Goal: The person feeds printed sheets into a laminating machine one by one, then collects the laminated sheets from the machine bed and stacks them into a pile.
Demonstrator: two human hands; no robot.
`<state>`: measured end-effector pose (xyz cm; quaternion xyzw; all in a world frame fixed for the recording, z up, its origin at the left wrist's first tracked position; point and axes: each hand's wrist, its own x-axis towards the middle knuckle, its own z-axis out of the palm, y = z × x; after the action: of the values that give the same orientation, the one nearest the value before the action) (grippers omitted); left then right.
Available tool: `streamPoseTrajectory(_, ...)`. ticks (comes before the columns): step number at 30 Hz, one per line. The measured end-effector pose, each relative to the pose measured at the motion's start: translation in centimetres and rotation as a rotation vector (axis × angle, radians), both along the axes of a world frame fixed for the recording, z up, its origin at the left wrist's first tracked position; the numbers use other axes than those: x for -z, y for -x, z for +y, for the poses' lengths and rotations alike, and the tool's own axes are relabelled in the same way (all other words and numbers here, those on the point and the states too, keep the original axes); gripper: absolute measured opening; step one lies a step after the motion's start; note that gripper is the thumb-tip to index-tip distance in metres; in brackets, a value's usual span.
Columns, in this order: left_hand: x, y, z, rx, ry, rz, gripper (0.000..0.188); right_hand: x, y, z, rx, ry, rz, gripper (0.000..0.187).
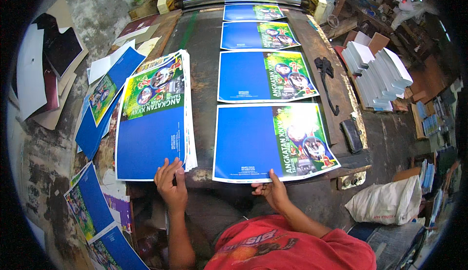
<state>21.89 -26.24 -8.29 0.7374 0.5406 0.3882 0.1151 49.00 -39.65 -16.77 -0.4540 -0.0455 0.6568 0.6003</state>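
Observation:
A row of printed cover sheets, blue on one half and green with round photos on the other, lies down the middle of the machine bed. My right hand [274, 192] pinches the near edge of the closest cover sheet [245, 143], thumb on top and fingers curled beneath. Left of the row rests a thick stack of the same sheets [148, 140], turned the other way round. At the stack's near right corner is my left hand [172, 184], its fingers stretched and touching the top sheet's edge; nothing shows gripped in it.
Metal rollers [243, 0] cross the bed's far end. A black cord [325, 80] and a dark pouch [350, 136] lie on the right side. White paper blocks [378, 77] stand beyond. Loose blue sheets [95, 199] overlap at left. A white sack [387, 201] sits lower right.

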Motion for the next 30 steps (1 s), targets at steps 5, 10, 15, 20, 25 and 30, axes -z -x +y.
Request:
streamPoseTrajectory(5,-0.4,0.3,-0.1,0.018,0.01,0.068,0.027,1.1,0.1,1.9,0.115,-0.092,-0.027,0.054)
streamPoseTrajectory(10,-1.1,0.5,0.3,0.011,0.1,-0.135,0.025,0.2,1.2,2.5,0.238,-0.092,-0.075,0.042)
streamPoseTrajectory(15,-2.5,0.5,-0.1,0.093,0.181,-0.193,0.023,-1.0,1.5,2.5,0.283,-0.058,-0.129,0.058)
streamPoseTrajectory(20,-3.7,0.3,-1.1,0.513,0.162,-0.06,0.029,-3.9,-0.4,2.7,0.062,-0.19,-0.094,0.072)
streamPoseTrajectory(25,-4.3,-0.7,-2.1,0.593,0.128,0.103,0.043,-3.0,-1.9,1.9,-0.05,-0.211,-0.032,0.033)
streamPoseTrajectory(30,-3.3,-0.4,-0.1,0.267,-0.008,0.156,0.057,-0.1,-0.8,-1.6,0.005,-0.06,0.032,0.032)
